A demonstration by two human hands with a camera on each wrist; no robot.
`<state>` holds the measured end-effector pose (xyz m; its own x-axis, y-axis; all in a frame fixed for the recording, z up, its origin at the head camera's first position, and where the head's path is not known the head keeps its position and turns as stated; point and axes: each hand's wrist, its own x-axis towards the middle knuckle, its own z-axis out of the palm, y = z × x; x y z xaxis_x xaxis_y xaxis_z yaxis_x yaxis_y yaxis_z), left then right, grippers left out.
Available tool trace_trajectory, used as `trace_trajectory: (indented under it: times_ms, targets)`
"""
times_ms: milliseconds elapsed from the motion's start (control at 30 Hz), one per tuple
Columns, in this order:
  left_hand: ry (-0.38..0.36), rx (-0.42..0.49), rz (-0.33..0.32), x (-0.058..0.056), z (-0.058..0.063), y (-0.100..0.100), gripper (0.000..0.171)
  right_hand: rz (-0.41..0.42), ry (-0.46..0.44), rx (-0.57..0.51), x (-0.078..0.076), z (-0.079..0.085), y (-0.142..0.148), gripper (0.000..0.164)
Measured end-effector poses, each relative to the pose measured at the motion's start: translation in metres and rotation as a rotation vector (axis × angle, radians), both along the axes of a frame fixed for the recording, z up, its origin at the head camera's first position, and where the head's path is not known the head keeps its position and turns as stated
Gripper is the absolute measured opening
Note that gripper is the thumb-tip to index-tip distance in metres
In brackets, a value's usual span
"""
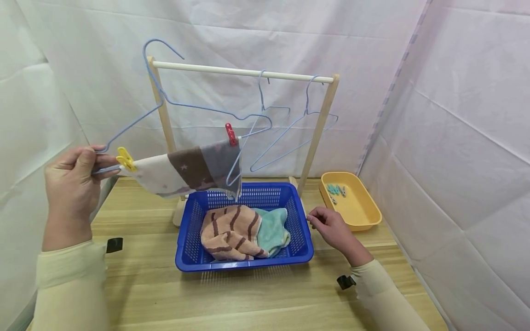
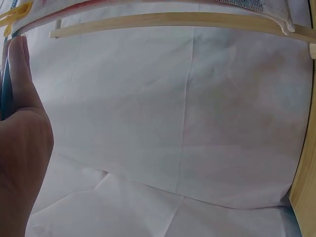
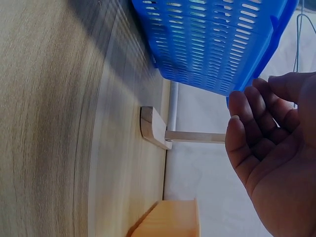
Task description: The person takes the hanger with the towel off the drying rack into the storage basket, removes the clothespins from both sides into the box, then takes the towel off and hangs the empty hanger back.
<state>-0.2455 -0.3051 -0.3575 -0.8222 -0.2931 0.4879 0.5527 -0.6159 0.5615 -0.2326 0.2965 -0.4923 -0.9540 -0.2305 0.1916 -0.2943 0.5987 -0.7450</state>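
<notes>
In the head view my left hand [image 1: 76, 181] grips one end of a blue wire hanger [image 1: 198, 107], held up at the left. A white, brown and grey cloth [image 1: 186, 170] hangs from its lower bar. A yellow clothespin [image 1: 126, 159] holds the cloth near my left fingers, and a red clothespin [image 1: 230, 134] holds it at the far end. My right hand [image 1: 331, 230] hovers beside the right rim of the blue basket [image 1: 244, 266], fingers loosely curled and holding nothing. Inside the basket lie a brown striped towel [image 1: 233, 227] and a teal towel [image 1: 273, 230].
Behind the basket stands a wooden rack with a white rail [image 1: 207, 69]. Two blue hangers [image 1: 285, 133] hang at its right part. A yellow tray [image 1: 356, 207] holding several teal and grey clothespins [image 1: 335, 189] sits right of the basket. White curtains [image 1: 463, 138] surround the wooden table [image 1: 248, 303].
</notes>
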Motion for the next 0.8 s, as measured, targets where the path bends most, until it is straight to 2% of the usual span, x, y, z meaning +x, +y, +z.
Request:
trace_trajectory:
  times_ms: [167,333,367,467,567,800]
  targets:
    - [0.029,-0.037,-0.064,0.003,-0.001,0.000,0.023,-0.010,0.003,0.009,0.000,0.001,-0.001,0.015]
    - [0.059,-0.070,-0.097,0.004,-0.003,0.005,0.023,-0.008,0.005,0.014,0.000,0.001,0.000,0.015]
    - [0.062,-0.095,-0.084,0.004,-0.003,0.006,0.024,-0.008,0.005,0.014,0.000,0.002,0.000,0.014]
    - [0.069,-0.120,-0.123,0.005,-0.004,0.007,0.024,-0.007,0.007,0.013,0.000,0.003,-0.001,0.014]
    - [0.085,-0.195,-0.110,0.006,-0.005,0.010,0.025,-0.007,0.007,0.014,0.000,0.002,-0.001,0.015]
    - [0.179,-0.115,-0.324,0.001,-0.009,0.014,0.025,-0.014,-0.006,0.008,0.001,0.001,-0.001,0.016]
